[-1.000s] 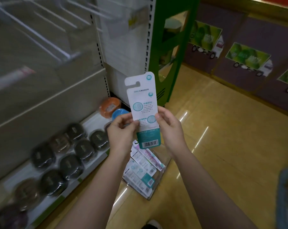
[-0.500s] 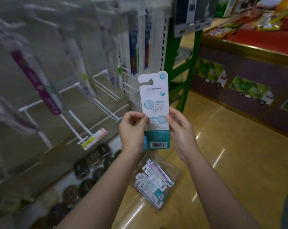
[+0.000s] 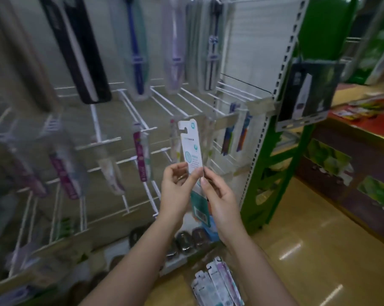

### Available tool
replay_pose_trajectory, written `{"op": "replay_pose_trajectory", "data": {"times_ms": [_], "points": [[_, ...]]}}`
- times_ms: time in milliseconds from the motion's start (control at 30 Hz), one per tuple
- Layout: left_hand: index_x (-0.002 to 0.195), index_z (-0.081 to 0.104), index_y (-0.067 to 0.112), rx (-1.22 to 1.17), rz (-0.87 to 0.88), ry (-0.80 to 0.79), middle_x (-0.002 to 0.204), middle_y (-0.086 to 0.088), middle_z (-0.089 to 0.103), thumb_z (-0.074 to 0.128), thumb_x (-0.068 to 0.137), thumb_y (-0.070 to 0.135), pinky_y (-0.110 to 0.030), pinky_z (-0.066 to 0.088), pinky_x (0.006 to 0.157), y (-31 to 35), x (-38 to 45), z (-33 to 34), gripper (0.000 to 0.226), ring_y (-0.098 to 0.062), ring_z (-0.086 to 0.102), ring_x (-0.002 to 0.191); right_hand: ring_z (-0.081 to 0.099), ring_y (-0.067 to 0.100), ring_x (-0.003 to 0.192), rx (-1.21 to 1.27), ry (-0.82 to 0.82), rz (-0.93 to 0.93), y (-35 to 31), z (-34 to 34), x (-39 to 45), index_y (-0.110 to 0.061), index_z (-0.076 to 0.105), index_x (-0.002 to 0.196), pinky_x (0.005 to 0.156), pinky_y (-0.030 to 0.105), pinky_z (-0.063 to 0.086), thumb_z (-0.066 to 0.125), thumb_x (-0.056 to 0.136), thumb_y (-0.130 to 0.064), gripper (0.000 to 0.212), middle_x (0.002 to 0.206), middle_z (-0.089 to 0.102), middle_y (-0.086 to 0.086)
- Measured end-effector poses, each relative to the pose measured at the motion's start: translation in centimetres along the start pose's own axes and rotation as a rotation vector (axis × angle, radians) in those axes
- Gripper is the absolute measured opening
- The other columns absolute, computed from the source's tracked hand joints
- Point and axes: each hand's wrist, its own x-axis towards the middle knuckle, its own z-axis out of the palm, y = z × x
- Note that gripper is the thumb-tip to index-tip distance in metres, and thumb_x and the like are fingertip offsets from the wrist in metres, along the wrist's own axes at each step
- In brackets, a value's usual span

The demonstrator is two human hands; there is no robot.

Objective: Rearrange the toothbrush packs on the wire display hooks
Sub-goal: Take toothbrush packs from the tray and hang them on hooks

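Note:
A white and teal toothbrush pack stands upright in front of me, back side toward me, its hang hole at the top. My left hand pinches its left edge and my right hand pinches its right edge at mid height. The pack's top is level with a row of white wire display hooks, some bare. Other toothbrush packs hang on hooks to the left and above. A clear container of more packs lies on the floor below my arms.
A white perforated upright and a green frame bound the display on the right. Dark round items sit on the bottom shelf. A counter with red top stands at the right, across the yellow floor.
My view has tilted up from the floor to the hook display. Both hands have raised the pack toward the hooks and turned it slightly edge-on.

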Motion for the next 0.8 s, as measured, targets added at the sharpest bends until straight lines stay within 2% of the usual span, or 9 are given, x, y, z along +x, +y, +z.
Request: {"op": "replay_pose_trajectory", "data": {"times_ms": [67,133,167,267,367,467,567,700,800], "points": [[0.11,0.056,0.01,-0.018,0.002,0.021,0.108,-0.002,0.065,0.073,0.075,0.025,-0.021,0.052,0.084,0.4,0.2,-0.7,0.042,-0.01,0.063,0.101,0.056,-0.005,0.108,-0.038,-0.068,-0.036,-0.4,0.8,0.4,-0.05,0.056,0.109,0.09,0.016,0.048,0.054,0.094,-0.023,0.031,0.124,0.054,-0.011],[0.104,0.057,0.014,-0.05,0.011,0.049,0.104,-0.003,0.066,0.07,0.073,0.028,-0.026,0.053,0.084,1.0,0.1,-1.6,0.037,-0.015,0.064,0.101,0.057,0.003,0.109,-0.067,-0.157,-0.058,-1.0,2.0,0.8,-0.045,0.054,0.113,0.087,0.017,0.049,0.053,0.095,-0.016,0.034,0.124,0.053,-0.005],[0.102,0.058,0.015,-0.073,0.006,0.059,0.101,-0.003,0.067,0.069,0.073,0.029,-0.028,0.053,0.083,1.4,-0.1,-2.0,0.034,-0.016,0.064,0.098,0.056,0.005,0.112,-0.073,-0.19,-0.065,-1.1,2.5,0.9,-0.042,0.054,0.115,0.091,0.02,0.049,0.052,0.095,-0.014,0.034,0.125,0.052,-0.002],[0.097,0.06,0.013,-0.106,0.001,0.093,0.09,-0.002,0.069,0.065,0.075,0.036,-0.037,0.052,0.085,2.1,-0.7,-3.7,0.032,-0.018,0.064,0.092,0.052,-0.009,0.111,-0.092,-0.329,-0.089,-1.8,4.0,0.9,-0.039,0.05,0.12,0.093,0.011,0.043,0.05,0.096,-0.014,0.034,0.124,0.05,-0.01],[0.088,0.059,0.013,-0.106,0.022,0.132,0.089,-0.01,0.063,0.055,0.092,0.03,-0.046,0.045,0.089,2.4,-1.5,-4.9,0.018,-0.025,0.058,0.091,0.049,-0.015,0.11,-0.116,-0.431,-0.106,-2.3,4.8,0.6,-0.036,0.05,0.123,0.092,0.006,0.039,0.05,0.096,-0.011,0.037,0.123,0.048,-0.018],[0.092,0.061,0.013,-0.142,-0.006,0.213,0.096,-0.018,0.064,0.049,0.097,0.023,-0.051,0.046,0.093,3.1,-2.5,-5.7,0.017,-0.031,0.06,0.094,0.055,-0.003,0.114,-0.034,-0.45,-0.102,-2.8,5.2,0.4,-0.021,0.057,0.123,0.095,0.012,0.042,0.05,0.094,-0.001,0.036,0.125,0.059,-0.005],[0.095,0.067,0.018,-0.166,-0.02,0.268,0.099,-0.018,0.067,0.05,0.097,0.024,-0.055,0.049,0.09,4.3,-3.2,-6.5,0.018,-0.032,0.063,0.091,0.063,0.006,0.106,0.123,-0.417,0.024,-3.7,5.1,0.5,-0.016,0.062,0.12,0.093,0.022,0.05,0.052,0.093,-0.001,0.034,0.115,0.068,-0.005],[0.099,0.068,0.018,-0.165,-0.023,0.295,0.102,-0.017,0.069,0.053,0.094,0.029,-0.051,0.054,0.085,5.7,-3.5,-7.4,0.019,-0.031,0.066,0.09,0.065,0.005,0.098,0.115,-0.275,0.038,-4.2,4.9,1.4,-0.021,0.065,0.111,0.085,0.024,0.052,0.054,0.092,-0.005,0.027,0.105,0.071,-0.007],[0.101,0.067,0.014,-0.164,0.007,0.289,0.096,-0.012,0.072,0.053,0.095,0.026,-0.039,0.058,0.075,6.8,-3.9,-7.7,0.02,-0.024,0.069,0.084,0.068,0.017,0.096,0.182,-0.341,0.149,-4.6,5.3,1.5,-0.017,0.064,0.112,0.084,0.032,0.054,0.055,0.093,-0.011,0.022,0.099,0.073,-0.001]]}}
